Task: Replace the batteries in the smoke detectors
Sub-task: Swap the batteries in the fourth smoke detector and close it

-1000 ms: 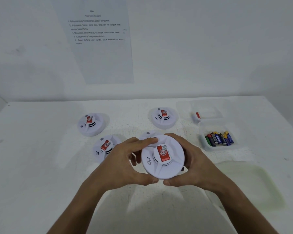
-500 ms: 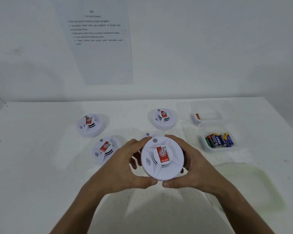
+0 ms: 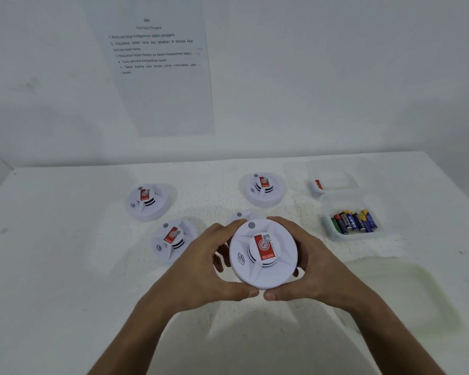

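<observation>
Hands first: your left hand (image 3: pixel 201 269) and right hand (image 3: pixel 318 266) both have a grip clamped on one smoke detector (image 3: pixel 263 254), fingers curled round its rim from either side, thumbs nearly meeting under the near edge. You hold it raised above the tabletop (image 3: pixel 65 266), front face up towards you.

By my reading, you are at the opening step: the battery cover is presumably on the back, out of sight, so the next move calls for turning the unit over or twisting its base off. Keep both grips firm on the smooth rim while you do.

Three more detectors sit behind: one far left (image 3: pixel 148 201), one near left (image 3: pixel 173 240), one at the back (image 3: pixel 264 189); a fourth (image 3: pixel 238 216) peeks out behind your fingers. Batteries (image 3: pixel 354 221) lie in a clear tub (image 3: pixel 336 235) to the right.

Each detector carries a red label with a white circular logo and a small code square; its text is too small to read. The wall sheet (image 3: pixel 160 63) lists numbered steps, only partly legible: "kompartmen bateri"
</observation>
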The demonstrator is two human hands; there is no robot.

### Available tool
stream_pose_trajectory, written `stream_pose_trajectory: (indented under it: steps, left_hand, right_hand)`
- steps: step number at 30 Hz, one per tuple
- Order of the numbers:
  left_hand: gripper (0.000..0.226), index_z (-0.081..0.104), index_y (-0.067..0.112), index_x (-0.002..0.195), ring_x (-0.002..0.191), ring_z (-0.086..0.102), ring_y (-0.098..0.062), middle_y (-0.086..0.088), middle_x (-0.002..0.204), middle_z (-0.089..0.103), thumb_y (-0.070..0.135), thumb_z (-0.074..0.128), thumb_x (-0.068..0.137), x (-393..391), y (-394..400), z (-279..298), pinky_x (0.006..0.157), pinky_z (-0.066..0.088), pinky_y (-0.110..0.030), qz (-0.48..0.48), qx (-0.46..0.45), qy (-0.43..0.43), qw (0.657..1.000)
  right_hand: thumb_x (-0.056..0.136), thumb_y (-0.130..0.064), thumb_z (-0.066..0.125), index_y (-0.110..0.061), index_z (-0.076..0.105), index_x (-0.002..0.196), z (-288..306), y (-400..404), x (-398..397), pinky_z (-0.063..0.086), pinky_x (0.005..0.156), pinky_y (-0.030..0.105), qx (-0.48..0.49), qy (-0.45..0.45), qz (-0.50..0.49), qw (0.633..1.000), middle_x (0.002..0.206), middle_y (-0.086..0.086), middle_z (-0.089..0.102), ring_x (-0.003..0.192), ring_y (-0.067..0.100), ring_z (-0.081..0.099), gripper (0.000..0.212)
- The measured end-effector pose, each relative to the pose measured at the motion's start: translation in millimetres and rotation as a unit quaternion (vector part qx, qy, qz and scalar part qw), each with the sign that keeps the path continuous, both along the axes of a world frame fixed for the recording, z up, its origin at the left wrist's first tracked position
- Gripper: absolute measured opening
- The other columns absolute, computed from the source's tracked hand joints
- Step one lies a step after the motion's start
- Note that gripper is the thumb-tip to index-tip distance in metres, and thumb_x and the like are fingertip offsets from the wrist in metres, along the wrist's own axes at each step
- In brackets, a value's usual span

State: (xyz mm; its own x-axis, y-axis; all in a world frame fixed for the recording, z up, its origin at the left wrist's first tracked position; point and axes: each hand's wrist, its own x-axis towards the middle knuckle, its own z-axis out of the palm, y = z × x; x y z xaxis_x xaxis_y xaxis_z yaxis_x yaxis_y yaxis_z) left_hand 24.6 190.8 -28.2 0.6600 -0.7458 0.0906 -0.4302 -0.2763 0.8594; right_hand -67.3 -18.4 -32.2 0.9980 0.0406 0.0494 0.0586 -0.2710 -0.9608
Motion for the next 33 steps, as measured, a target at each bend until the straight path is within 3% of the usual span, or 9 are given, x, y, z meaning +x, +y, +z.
stream_pose_trajectory:
  steps: [13, 19, 23, 27, 33]
  left_hand:
    - [0.094, 0.04, 0.043, 0.141, 0.089, 0.058, -0.015, 0.015, 0.104, 0.057, 0.047, 0.085, 0.059, 4.9, 7.4, 2.1, 0.067, 0.051, -0.018, 0.018, 0.007, -0.003, 1.0]
    - [0.091, 0.041, 0.045, 0.14, 0.089, 0.059, -0.018, 0.012, 0.106, 0.059, 0.047, 0.085, 0.06, 4.8, 7.5, -0.8, 0.067, 0.052, -0.019, 0.023, -0.001, -0.007, 1.0]
    - [0.09, 0.043, 0.042, 0.139, 0.088, 0.059, -0.017, 0.014, 0.106, 0.059, 0.045, 0.086, 0.06, 4.8, 7.5, -0.7, 0.066, 0.051, -0.018, 0.03, -0.005, -0.008, 1.0]
    - [0.087, 0.047, 0.042, 0.135, 0.086, 0.059, -0.014, 0.02, 0.101, 0.057, 0.046, 0.085, 0.058, 5.6, 7.0, -0.3, 0.063, 0.051, -0.016, 0.043, -0.015, -0.019, 0.999]
    - [0.084, 0.046, 0.045, 0.132, 0.087, 0.058, -0.011, 0.022, 0.1, 0.057, 0.05, 0.083, 0.057, 5.3, 6.8, 1.0, 0.063, 0.051, -0.016, 0.052, -0.015, -0.02, 0.998]
  right_hand:
    - [0.063, -0.005, 0.09, -0.028, 0.042, 0.137, 1.5, 7.6, 7.4, 0.05, 0.091, 0.013, -0.02, 0.004, 0.005, 1.0, 0.13, -0.027, 0.057, 0.123, 0.002, 0.055, 0.091]
    - [0.065, -0.006, 0.09, -0.024, 0.041, 0.142, 1.4, 6.0, 10.0, 0.052, 0.095, 0.02, -0.023, 0.006, 0.012, 1.0, 0.135, -0.018, 0.057, 0.126, 0.008, 0.054, 0.094]
    - [0.065, -0.006, 0.09, -0.026, 0.04, 0.141, 2.4, 5.5, 12.8, 0.05, 0.093, 0.016, -0.029, 0.008, 0.019, 0.999, 0.134, -0.023, 0.056, 0.126, 0.005, 0.054, 0.093]
    - [0.065, -0.004, 0.09, -0.024, 0.04, 0.143, 3.9, 4.4, 14.5, 0.052, 0.097, 0.024, -0.021, 0.008, 0.025, 0.999, 0.137, -0.014, 0.056, 0.127, 0.01, 0.054, 0.095]
    - [0.064, -0.005, 0.09, -0.025, 0.04, 0.142, 5.1, 2.7, 17.5, 0.052, 0.096, 0.022, -0.022, 0.008, 0.031, 0.999, 0.135, -0.016, 0.056, 0.126, 0.008, 0.054, 0.095]
